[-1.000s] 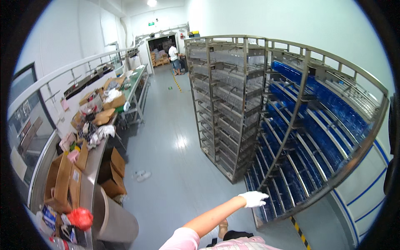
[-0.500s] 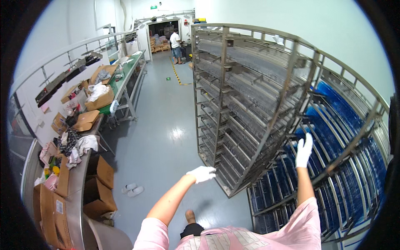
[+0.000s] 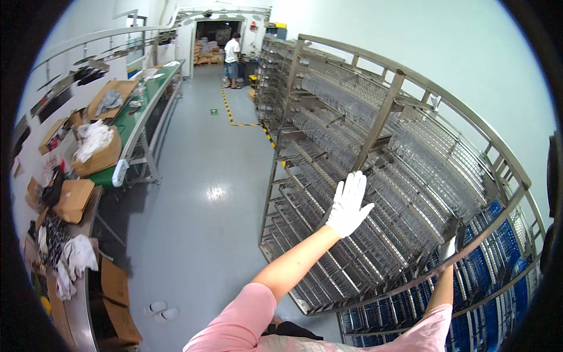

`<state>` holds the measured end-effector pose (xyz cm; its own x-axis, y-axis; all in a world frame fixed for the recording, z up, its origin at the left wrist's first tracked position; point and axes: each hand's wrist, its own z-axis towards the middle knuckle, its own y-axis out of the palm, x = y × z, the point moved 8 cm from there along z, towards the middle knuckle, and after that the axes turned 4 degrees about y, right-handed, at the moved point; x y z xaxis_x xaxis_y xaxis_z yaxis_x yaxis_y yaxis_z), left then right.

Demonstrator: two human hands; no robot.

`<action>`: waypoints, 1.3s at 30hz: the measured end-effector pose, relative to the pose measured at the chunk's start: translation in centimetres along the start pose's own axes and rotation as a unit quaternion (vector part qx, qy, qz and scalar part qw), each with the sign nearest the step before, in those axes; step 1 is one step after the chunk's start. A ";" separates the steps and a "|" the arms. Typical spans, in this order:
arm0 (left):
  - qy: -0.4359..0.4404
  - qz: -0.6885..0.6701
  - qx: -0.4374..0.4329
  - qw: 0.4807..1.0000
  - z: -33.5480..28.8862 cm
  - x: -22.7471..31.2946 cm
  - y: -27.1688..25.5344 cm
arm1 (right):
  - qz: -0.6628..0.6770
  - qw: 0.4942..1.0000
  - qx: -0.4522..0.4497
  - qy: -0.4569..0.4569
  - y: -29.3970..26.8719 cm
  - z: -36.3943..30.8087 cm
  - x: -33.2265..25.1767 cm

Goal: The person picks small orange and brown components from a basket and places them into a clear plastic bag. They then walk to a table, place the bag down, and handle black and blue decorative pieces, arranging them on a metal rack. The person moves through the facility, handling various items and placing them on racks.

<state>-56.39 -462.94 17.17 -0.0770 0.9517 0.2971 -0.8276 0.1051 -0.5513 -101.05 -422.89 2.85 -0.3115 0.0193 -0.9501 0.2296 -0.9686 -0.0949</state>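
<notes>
A tall metal rack [image 3: 375, 132] on my right holds rows of clear, thin-edged pieces on several levels. In front of its middle upright is my left hand [image 3: 350, 205], white-gloved, with fingers stretched and spread and nothing in it. It looks to be against the rack's face, though contact is not certain. At the rack's near right corner is my right hand [image 3: 447, 249], also white-gloved. The metal frame partly covers it, and its fingers are hidden. Behind that corner stands a second rack with blue pieces [image 3: 481, 293].
A green conveyor belt [image 3: 143, 105] and a metal table [image 3: 82, 311] with cardboard boxes [image 3: 114, 284] and cloths line the left. White slippers [image 3: 161, 311] lie on the floor. A person [image 3: 232, 58] stands far off near a doorway. Another rack [image 3: 272, 76] stands behind.
The clear-piece rack now shows its face more broadly toward me. My left hand has moved up and right to it, fingers spreading. My right hand has lowered to the rack's near corner.
</notes>
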 end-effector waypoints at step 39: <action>-0.181 -0.242 0.050 0.952 21.3 -38.7 19.0 | -0.122 0.942 0.198 -0.241 44.4 -13.7 -20.8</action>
<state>-80.99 -503.91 11.82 0.1562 0.6348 0.7567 -0.8623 0.4613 -0.2091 -71.73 -462.90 14.33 -0.7153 0.2307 -0.6597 -0.2350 -0.9684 -0.0838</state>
